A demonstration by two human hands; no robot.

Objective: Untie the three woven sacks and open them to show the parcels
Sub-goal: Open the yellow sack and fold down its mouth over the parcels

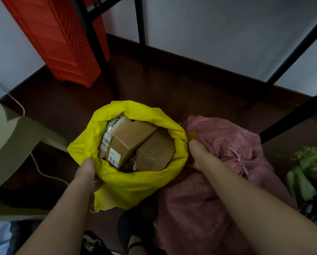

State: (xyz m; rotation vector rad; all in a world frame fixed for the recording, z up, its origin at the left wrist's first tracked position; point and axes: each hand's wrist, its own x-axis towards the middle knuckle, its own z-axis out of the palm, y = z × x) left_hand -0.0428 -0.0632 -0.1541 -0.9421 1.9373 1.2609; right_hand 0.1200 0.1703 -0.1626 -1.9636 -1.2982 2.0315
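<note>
A bright yellow woven sack [135, 183] stands upright on the dark wooden floor [154, 85], its long axis vertical and its mouth facing up towards the viewer, rolled wide open. Inside lie brown cardboard parcels [130, 142] with white printed labels, packed close together and tilted. The left hand [86, 170] holds the sack's near-left rim, its grip pinching the yellow fabric with the thumb on the outside. The right hand [200, 155] holds the right rim, its grip curled round the fabric where the yellow sack touches a pink woven sack [227, 144]. The pink sack lies just beside it on the right, its neck bunched and bound with white string [237, 157]. A green woven sack [310, 168] sits further right, at the frame's edge. Behind stand a red plastic drawer unit [62, 39] and black metal legs [106, 57].
</note>
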